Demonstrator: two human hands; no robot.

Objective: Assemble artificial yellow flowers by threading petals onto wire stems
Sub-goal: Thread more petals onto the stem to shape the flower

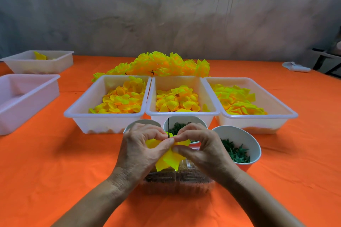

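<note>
My left hand [142, 151] and my right hand [201, 151] meet at the middle front of the table, both pinching a yellow petal piece [168, 160]. A thin dark wire stem [168, 131] sticks straight up between my fingertips, through the petal. Three white trays of loose yellow petals stand behind: left tray [83, 108], middle tray [184, 113], right tray [276, 105]. A heap of finished yellow flowers [162, 65] lies behind them.
Paper cups hold green parts: one [245, 138] at the right, one [184, 119] in the middle, another [142, 121] behind my left hand. A clear plastic box [177, 178] sits under my hands. Two more white trays [27, 96] [38, 61] stand far left on the orange cloth.
</note>
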